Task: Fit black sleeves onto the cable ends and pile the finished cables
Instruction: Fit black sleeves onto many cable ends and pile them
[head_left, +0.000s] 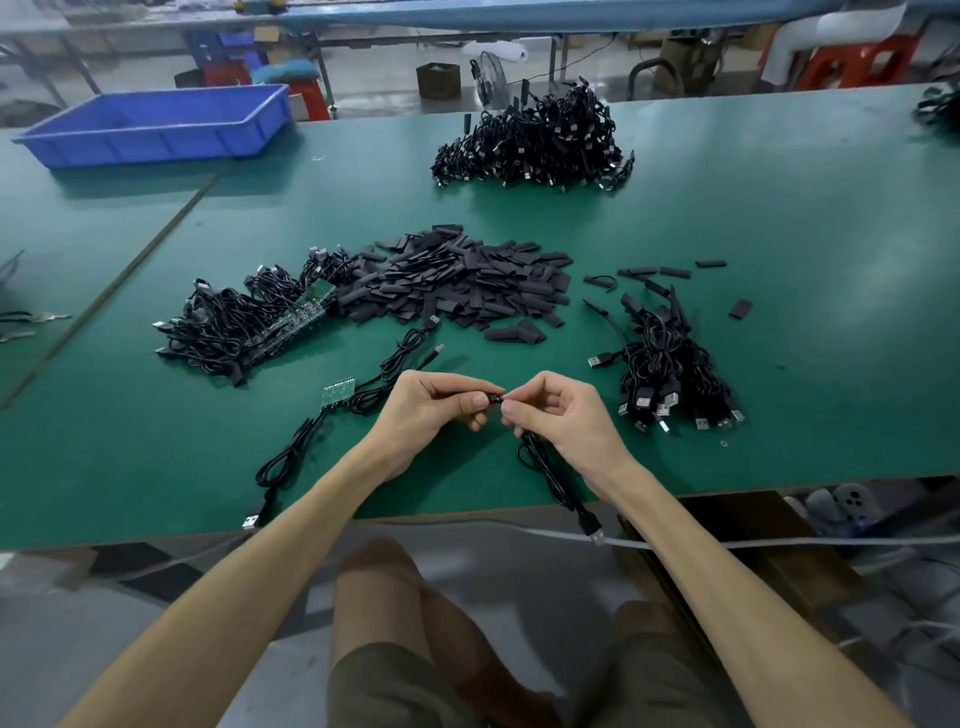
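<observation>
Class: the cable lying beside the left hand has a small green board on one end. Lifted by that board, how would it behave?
Probably floppy: the cable lies in loose folded loops, so it would sag and dangle. Likely light, since the cord is thin and the green board small. The USB plug at its free end would probably swing.

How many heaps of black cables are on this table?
4: far heap, left heap beside the sleeves, right heap, partly cropped heap at the far right edge. More may be offscreen.
</observation>
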